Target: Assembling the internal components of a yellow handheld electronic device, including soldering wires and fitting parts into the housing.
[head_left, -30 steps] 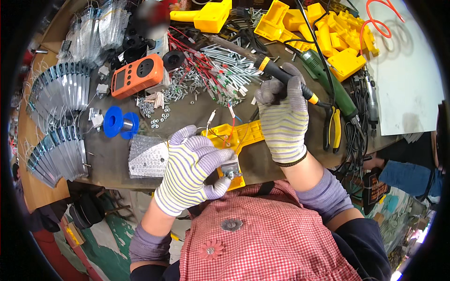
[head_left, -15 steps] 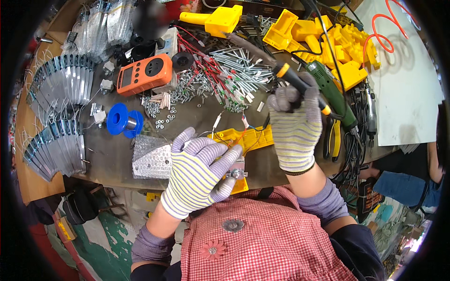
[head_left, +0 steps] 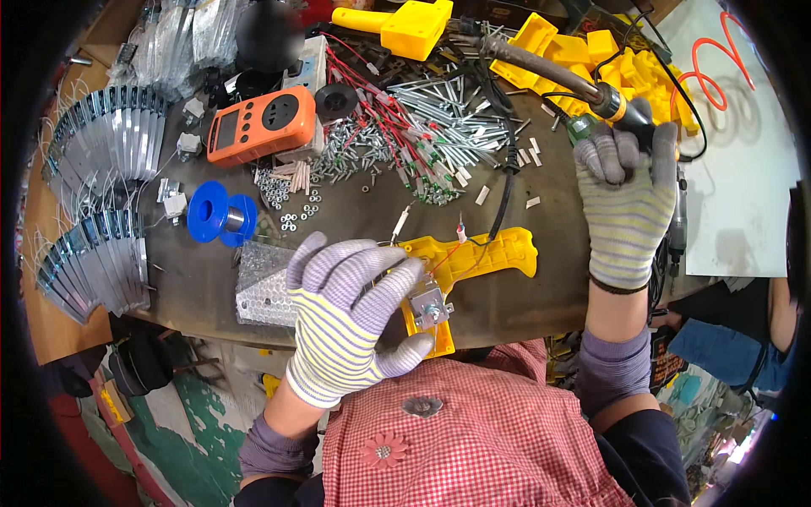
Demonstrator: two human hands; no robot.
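My right hand (head_left: 627, 203), in a striped knit glove, is closed round the dark handle of a soldering iron (head_left: 553, 68). The iron's metal barrel slants up to the left, over the yellow parts at the back. My left hand (head_left: 342, 317), gloved alike, has its fingers spread beside a yellow pistol-shaped plastic housing half (head_left: 498, 255); thumb and forefinger lie at its left edge. A small metal bracket block (head_left: 429, 308) sits in the housing's lower part. Red and dark wires with a white-sleeved joint (head_left: 461, 231) rise from it. Another white-sleeved lead (head_left: 400, 223) stands beside it.
Behind lie a blue solder spool (head_left: 221, 215), an orange meter (head_left: 260, 125), loose screws (head_left: 439, 118) and nuts (head_left: 289, 221). Bubble wrap (head_left: 266, 287) lies left of my left hand. Fanned metal strips (head_left: 110, 135) stand far left. Yellow housings (head_left: 642, 80) pile at back right.
My right hand has carried the soldering iron right and away from the housing, uncovering its handle end. The left hand has shifted slightly left, with its fingers still spread.
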